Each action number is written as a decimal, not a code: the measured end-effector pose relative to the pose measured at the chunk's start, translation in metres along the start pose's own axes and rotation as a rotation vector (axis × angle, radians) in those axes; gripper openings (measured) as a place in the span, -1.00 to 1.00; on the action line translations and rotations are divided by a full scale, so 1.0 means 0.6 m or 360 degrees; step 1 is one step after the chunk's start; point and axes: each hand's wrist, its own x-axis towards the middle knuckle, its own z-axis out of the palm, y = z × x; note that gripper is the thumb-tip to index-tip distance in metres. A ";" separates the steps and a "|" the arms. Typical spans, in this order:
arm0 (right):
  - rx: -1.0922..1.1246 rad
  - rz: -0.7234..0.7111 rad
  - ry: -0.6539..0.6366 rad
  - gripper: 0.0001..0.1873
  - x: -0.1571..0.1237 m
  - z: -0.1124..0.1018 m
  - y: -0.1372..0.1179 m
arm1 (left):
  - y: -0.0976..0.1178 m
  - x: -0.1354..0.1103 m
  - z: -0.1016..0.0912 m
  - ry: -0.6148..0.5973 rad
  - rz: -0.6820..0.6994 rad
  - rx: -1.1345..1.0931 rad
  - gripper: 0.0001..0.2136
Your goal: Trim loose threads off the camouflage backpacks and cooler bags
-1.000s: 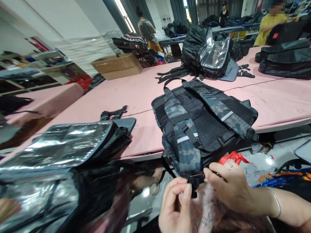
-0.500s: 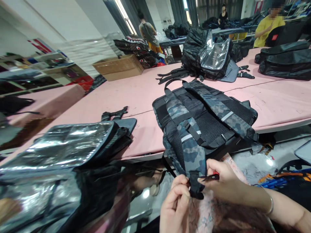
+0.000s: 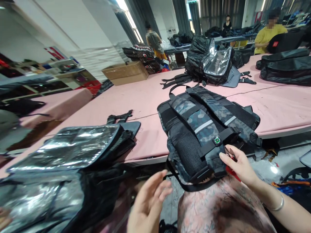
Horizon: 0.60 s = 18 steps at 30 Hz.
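A black and grey camouflage backpack [image 3: 187,152] lies back side up over the table's front edge, its lower part above my lap. A small round compass [image 3: 217,140] sits on one of its shoulder straps. My right hand [image 3: 236,163] is closed around small red-handled snips [image 3: 232,173], with the dark blades showing by the thumb. Its thumb is at the lower part of that strap. Beside the backpack, to its left, my left hand [image 3: 153,194] is raised with fingers apart and holds nothing. A loose black webbing strap [image 3: 196,187] hangs in a loop at the backpack's bottom.
On the pink table [image 3: 136,97] stand a cardboard box [image 3: 126,73], a black bag with a silvery lining [image 3: 217,61] and more black bags [image 3: 286,69]. A bag with a shiny silver lining [image 3: 73,142] occupies the left, with part of another person's hand [image 3: 4,218] at its edge.
My left hand has let go of the strap end and moved left, opening. The strap now lies up on the backpack with its compass showing. My right hand has moved up and right, still holding the snips.
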 end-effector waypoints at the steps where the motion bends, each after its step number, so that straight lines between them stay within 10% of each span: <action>1: -0.0088 -0.0055 0.0064 -0.73 0.001 -0.002 0.001 | -0.009 0.008 0.012 -0.0030 -0.0035 0.0113 -0.50; 6: -0.0603 -0.0293 0.0033 -0.69 0.004 0.001 0.015 | -0.058 0.068 0.076 0.0080 0.0170 0.0219 -0.53; 10: -0.0838 -0.0361 -0.0097 -0.65 0.011 0.003 0.032 | -0.056 0.135 0.091 0.0295 0.0051 -0.0403 -0.70; 18: -0.0951 -0.0445 0.0033 -0.64 0.020 -0.007 0.056 | -0.136 0.203 -0.149 0.0641 -0.0387 -0.0923 -0.78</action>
